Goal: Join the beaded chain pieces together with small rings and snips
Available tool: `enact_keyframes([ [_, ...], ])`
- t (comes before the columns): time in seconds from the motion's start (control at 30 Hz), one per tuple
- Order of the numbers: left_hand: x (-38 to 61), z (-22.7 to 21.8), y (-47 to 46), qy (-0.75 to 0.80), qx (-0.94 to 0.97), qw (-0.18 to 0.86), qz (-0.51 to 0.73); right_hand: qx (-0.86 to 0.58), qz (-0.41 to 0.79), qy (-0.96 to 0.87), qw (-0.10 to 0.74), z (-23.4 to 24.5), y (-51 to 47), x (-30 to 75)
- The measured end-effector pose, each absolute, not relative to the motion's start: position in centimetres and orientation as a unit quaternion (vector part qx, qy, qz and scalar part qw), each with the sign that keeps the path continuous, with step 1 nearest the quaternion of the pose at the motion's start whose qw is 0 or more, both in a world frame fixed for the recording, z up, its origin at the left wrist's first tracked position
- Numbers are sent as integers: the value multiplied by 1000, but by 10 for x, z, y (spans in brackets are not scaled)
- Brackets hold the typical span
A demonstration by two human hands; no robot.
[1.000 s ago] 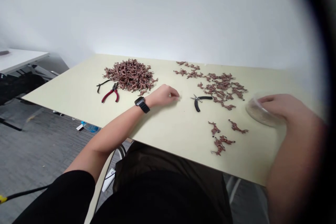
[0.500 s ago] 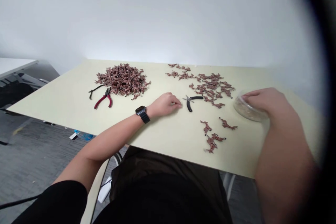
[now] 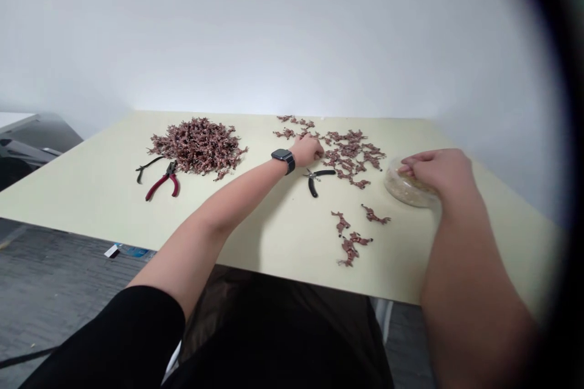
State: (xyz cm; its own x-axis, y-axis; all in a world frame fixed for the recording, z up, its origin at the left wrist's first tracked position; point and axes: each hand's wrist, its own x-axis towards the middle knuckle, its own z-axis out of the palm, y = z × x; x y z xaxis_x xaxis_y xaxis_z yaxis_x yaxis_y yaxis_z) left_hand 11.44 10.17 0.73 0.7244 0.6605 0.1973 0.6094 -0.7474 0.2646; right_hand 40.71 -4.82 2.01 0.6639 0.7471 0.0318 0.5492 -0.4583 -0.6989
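My left hand [image 3: 308,149], with a black watch on its wrist, reaches forward with curled fingers to the near edge of a spread of small brown figurines [image 3: 353,153]; what it grips, if anything, is hidden. My right hand [image 3: 435,170] rests with bent fingers on the rim of a small clear dish [image 3: 404,188] holding pale beige bits. Small black-handled pliers [image 3: 316,177] lie just in front of my left hand. A few loose figurines [image 3: 351,234] lie near the table's front edge.
A big heap of the same brown figurines [image 3: 196,147] sits at the left of the pale yellow table [image 3: 91,194]. Red-handled pliers [image 3: 162,183] and a black-handled tool [image 3: 145,167] lie beside that heap. A white wall stands behind the table.
My left hand moved forward from the table's middle to the spread of figurines. My right hand with the dish shifted left and nearer. The view swung left.
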Motion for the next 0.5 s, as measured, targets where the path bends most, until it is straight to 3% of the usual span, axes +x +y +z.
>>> enact_keyframes([
  [0.1, 114, 0, 107, 350, 922, 94, 134, -829, 70, -414, 371, 26, -51, 404],
  [0.23, 96, 7, 97, 361, 911, 116, 162, -772, -1, -417, 480, 42, -56, 379],
  [0.33, 71, 23, 68, 358, 868, 229, 257, -656, 223, -458, 556, 49, -56, 342],
  [0.4, 49, 34, 40, 339, 843, 290, 301, -556, 387, -498, 542, 48, -55, 311],
  [0.5, 18, 42, -2, 331, 829, 338, 298, -477, 521, -517, 485, 42, -56, 266],
])
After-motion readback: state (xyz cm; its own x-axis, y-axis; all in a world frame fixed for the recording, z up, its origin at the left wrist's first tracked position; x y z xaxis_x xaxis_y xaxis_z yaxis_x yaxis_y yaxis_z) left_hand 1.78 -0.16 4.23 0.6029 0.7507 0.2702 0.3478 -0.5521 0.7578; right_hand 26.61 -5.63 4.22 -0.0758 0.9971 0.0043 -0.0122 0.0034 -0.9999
